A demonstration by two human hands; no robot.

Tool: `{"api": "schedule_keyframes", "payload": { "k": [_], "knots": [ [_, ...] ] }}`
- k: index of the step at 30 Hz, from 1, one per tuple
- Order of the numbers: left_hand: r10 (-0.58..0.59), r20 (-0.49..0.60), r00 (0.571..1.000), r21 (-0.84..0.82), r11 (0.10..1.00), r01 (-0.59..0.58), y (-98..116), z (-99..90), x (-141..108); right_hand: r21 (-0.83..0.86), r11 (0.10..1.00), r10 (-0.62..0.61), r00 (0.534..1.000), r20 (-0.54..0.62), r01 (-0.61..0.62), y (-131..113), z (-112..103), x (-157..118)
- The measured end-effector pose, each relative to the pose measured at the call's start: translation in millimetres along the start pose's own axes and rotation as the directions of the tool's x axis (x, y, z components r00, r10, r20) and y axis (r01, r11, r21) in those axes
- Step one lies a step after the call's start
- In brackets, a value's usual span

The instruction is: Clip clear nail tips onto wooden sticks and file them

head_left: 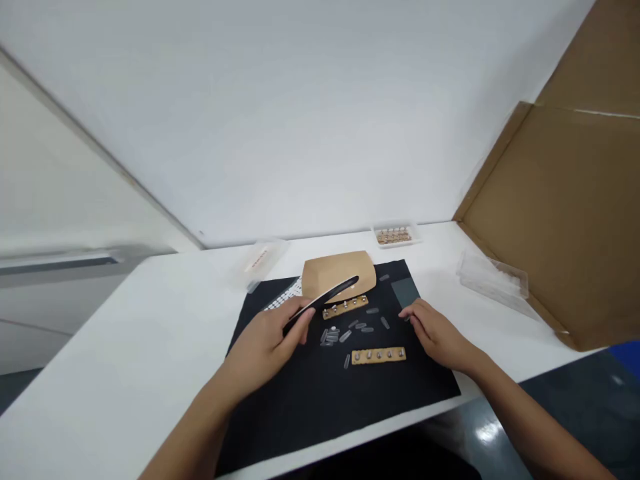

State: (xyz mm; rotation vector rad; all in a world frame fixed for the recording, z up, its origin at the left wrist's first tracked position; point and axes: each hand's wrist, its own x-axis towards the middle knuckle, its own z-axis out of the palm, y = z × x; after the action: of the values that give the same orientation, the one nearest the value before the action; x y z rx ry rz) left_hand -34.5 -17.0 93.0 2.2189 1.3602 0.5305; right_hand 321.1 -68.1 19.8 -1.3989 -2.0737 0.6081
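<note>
My left hand is closed around a long black tool with a pale edge, tilted up to the right over the black mat. At the mat's right side my right hand pinches something small, mostly hidden by the fingers. Between the hands lie several clear nail-shaped pieces. A wooden strip with metal pegs is nearer me; a second such strip lies beside a tan curved board. A sheet of white dots is partly behind my left hand.
At the back stands a small tray of wooden pieces. A clear lid with red print lies back left. On the right are a clear plastic box and a large cardboard panel. A grey-green square lies near my right hand.
</note>
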Motion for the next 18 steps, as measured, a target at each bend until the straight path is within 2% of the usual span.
{"api": "schedule_keyframes", "payload": {
  "k": [3, 6, 8, 12, 14, 18],
  "knots": [
    [-0.144, -0.052, 0.988, 0.089, 0.985, 0.149, -5, 3.3, -20, -0.029, 0.999, -0.037, 0.999, -0.037, 0.036, 4, 2, -2],
    [-0.248, -0.095, 0.964, 0.129, 0.957, 0.258, -25, 7.3, -40, -0.156, 0.981, -0.124, 0.991, -0.054, 0.114, 5, 2, 12],
    [-0.273, -0.153, 0.950, 0.109, 0.951, 0.291, -39, 10.7, -52, -0.244, 0.962, -0.136, 0.990, -0.039, 0.123, 5, 2, 26],
    [-0.318, -0.272, 0.908, 0.021, 0.942, 0.336, -49, 20.5, -70, -0.240, 0.961, -0.132, 0.990, 0.049, 0.140, 3, 13, 58],
    [-0.288, -0.268, 0.919, -0.037, 0.957, 0.289, -48, 24.3, -76, -0.216, 0.971, -0.101, 0.994, 0.039, 0.107, 2, 22, 72],
    [-0.300, -0.157, 0.941, 0.066, 0.947, 0.313, -53, 24.7, -81, -0.147, 0.986, -0.068, 0.995, 0.073, 0.079, 5, 40, 94]
  ]
}}
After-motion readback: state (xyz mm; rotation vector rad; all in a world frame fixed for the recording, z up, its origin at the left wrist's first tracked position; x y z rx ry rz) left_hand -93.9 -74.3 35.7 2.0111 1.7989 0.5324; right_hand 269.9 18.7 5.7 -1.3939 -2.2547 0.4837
